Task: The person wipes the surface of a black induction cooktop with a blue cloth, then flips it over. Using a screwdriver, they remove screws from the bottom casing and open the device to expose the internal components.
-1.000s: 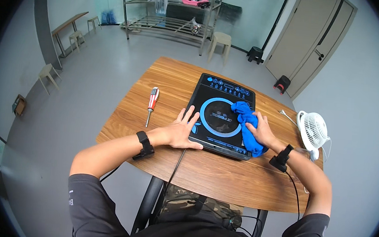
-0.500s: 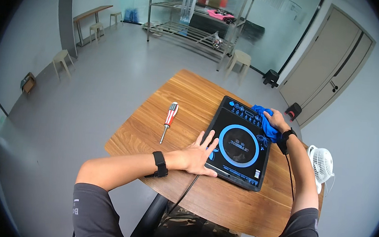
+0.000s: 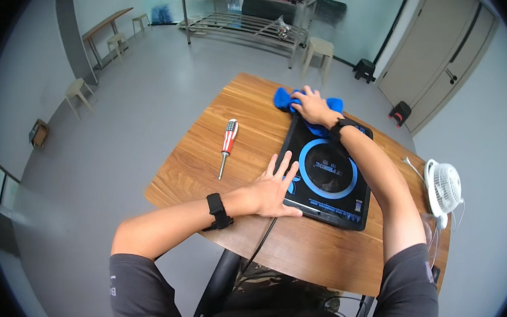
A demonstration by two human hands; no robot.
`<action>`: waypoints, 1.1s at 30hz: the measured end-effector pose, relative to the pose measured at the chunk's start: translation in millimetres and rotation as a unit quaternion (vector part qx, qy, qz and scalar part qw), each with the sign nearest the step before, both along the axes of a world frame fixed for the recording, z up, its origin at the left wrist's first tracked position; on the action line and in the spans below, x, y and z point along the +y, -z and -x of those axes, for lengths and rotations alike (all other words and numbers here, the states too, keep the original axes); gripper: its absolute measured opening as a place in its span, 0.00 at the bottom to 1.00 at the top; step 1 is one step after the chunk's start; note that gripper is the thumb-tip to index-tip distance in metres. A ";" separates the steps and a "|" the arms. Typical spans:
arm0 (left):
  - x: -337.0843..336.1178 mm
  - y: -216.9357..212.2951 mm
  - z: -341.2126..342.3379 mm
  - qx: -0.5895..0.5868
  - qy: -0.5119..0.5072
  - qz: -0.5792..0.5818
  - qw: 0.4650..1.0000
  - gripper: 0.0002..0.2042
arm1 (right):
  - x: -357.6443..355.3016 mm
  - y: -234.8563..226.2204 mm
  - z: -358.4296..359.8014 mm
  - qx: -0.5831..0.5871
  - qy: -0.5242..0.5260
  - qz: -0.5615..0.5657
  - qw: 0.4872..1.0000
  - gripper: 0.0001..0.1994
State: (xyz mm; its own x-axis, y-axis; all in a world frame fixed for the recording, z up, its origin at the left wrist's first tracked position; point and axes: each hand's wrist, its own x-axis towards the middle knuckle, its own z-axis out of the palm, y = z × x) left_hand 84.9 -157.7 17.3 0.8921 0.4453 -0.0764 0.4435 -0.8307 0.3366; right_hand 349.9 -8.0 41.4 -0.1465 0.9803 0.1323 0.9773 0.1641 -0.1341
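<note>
A black induction cooktop (image 3: 348, 196) with a blue ring lies on the wooden table in front of me. My left hand (image 3: 272, 191) rests with fingers spread on its near left corner. At the far left corner, my right hand (image 3: 316, 108) presses a bunched blue cloth (image 3: 316, 128) against the cooktop, covering most of its control panel. Part of the cloth sticks out past the far edge. A screwdriver (image 3: 229, 139) with a red, white and blue handle lies on the table to the left, its tip toward me.
A small white fan (image 3: 443, 188) stands at the right edge of the wooden table (image 3: 205, 166). A black cord (image 3: 264, 240) hangs over the near edge. Beyond are a metal rack (image 3: 240, 23), a pale stool (image 3: 320, 47) and a door (image 3: 434, 59).
My right hand has swept the cloth from the cooktop's right side to its far left corner. My left hand stays spread on the near left corner. The view has shifted.
</note>
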 end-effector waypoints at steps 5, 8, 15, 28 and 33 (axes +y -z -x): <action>-1.0 -4.8 -5.0 -0.002 0.000 0.000 1.000 0.61 | -34.3 -3.6 27.0 -0.022 -0.102 0.001 0.995 0.16; -0.7 2.0 -2.6 -0.039 -0.005 -0.009 0.999 0.62 | -69.3 -5.1 46.6 -0.035 -0.142 0.005 0.989 0.16; -17.3 -1.4 1.9 -0.129 -0.016 -0.124 0.984 0.53 | -126.8 -17.1 73.9 0.005 -0.138 0.036 0.990 0.19; 52.7 -72.2 -2.9 -0.194 -0.071 -0.058 0.977 0.20 | -181.2 -21.8 95.9 -0.019 -0.228 0.042 0.973 0.17; 84.4 -64.6 -49.8 -0.059 -0.005 -0.006 0.998 0.21 | -210.3 -29.8 101.8 -0.036 -0.291 0.026 0.956 0.15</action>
